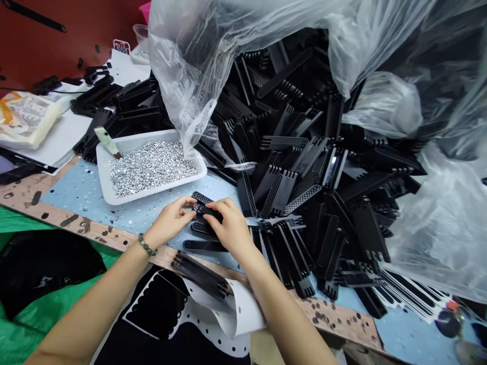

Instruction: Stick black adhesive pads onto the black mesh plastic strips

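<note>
In the head view, the left hand [174, 221] and right hand [230, 226] pinch a black piece [200, 209] with fingers nearly closed, presumably to steady it. The white tray [103, 188] of metal bits [154, 167] sits beyond on the counter [72, 187], likely for easy reach. The piece lies between both hands' fingertips, near other black strips [203, 246].

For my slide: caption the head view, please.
Left hand and right hand hold a black piece near a tray of silvery bits.

Is a blue-topped table [76, 188]; carries a tray [162, 188] at nine o'clock, black parts [283, 193] heaped from one to four, a striped sheet [414, 296] at four.
</note>
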Demonstrator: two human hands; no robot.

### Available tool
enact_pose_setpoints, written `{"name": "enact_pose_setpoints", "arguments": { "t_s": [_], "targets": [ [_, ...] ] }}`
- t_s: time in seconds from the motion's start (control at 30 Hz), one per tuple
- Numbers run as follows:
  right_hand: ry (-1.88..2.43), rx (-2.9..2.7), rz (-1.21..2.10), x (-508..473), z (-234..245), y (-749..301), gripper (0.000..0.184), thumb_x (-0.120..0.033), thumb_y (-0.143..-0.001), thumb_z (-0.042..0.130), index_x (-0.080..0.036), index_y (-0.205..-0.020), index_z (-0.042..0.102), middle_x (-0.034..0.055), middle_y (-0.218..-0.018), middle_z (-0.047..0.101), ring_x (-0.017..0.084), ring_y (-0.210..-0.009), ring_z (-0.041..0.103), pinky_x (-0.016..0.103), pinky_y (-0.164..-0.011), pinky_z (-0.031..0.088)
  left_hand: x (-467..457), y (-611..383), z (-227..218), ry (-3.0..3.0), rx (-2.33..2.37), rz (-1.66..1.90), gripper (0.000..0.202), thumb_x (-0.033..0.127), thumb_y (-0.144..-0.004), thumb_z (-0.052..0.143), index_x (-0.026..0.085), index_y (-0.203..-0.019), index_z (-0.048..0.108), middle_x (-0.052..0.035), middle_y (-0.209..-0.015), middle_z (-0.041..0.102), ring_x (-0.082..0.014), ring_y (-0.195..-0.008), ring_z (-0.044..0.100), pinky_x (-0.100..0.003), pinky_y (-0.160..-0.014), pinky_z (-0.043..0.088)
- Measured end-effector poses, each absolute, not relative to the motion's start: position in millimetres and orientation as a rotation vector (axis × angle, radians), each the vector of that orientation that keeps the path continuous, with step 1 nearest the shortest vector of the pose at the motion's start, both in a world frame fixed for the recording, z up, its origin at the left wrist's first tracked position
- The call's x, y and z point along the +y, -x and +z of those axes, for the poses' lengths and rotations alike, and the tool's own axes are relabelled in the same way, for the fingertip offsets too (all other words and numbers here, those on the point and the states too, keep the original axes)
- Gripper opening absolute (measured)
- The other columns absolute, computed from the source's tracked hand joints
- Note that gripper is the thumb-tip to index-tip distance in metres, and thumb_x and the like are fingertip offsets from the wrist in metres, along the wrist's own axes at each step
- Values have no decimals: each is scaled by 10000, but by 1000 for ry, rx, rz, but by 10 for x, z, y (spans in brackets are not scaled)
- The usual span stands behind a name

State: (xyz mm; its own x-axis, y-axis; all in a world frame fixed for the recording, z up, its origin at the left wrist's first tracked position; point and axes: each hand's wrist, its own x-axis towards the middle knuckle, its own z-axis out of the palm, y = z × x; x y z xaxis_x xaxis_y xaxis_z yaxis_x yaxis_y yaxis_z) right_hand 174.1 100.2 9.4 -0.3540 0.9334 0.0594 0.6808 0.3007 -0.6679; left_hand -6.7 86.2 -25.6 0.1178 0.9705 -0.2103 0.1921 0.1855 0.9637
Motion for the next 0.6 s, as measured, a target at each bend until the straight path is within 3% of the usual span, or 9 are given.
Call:
{"name": "enact_pose_setpoints", "arguments": {
  "t_s": [0.2, 0.37, 0.6],
  "targets": [
    [1509, -2249, 771, 1067, 73, -1697, 183, -213, -861, 603, -241, -1030, 666, 36, -1018, 637, 190, -935, 629, 319, -815, 482, 901, 60, -343, -1139, 1157, 917, 348, 259, -820, 615, 162, -1153, 636, -112, -1192, 618, -168, -837, 675, -316, -729, 574],
    [1516, -2288, 786, 1094, 91, -1678, 177, -215, -859, 614, -245, -1025, 666, 25, -1025, 643, 187, -941, 633, 302, -786, 470, 937, 71, -302, -1081, 1109, 855, 276, 234, -832, 607, 167, -1096, 650, -72, -1023, 693, -176, -837, 685, -344, -795, 573],
    [1539, -2456, 615, 1029, 155, -1643, 138, -236, -860, 626, -237, -997, 627, 28, -1009, 630, 189, -889, 629, 291, -689, 455, 915, 43, -306, -1140, 1156, 853, 207, 320, -833, 623, 156, -957, 637, -56, -924, 695, -173, -747, 682, -337, -730, 567]
  ]
}}
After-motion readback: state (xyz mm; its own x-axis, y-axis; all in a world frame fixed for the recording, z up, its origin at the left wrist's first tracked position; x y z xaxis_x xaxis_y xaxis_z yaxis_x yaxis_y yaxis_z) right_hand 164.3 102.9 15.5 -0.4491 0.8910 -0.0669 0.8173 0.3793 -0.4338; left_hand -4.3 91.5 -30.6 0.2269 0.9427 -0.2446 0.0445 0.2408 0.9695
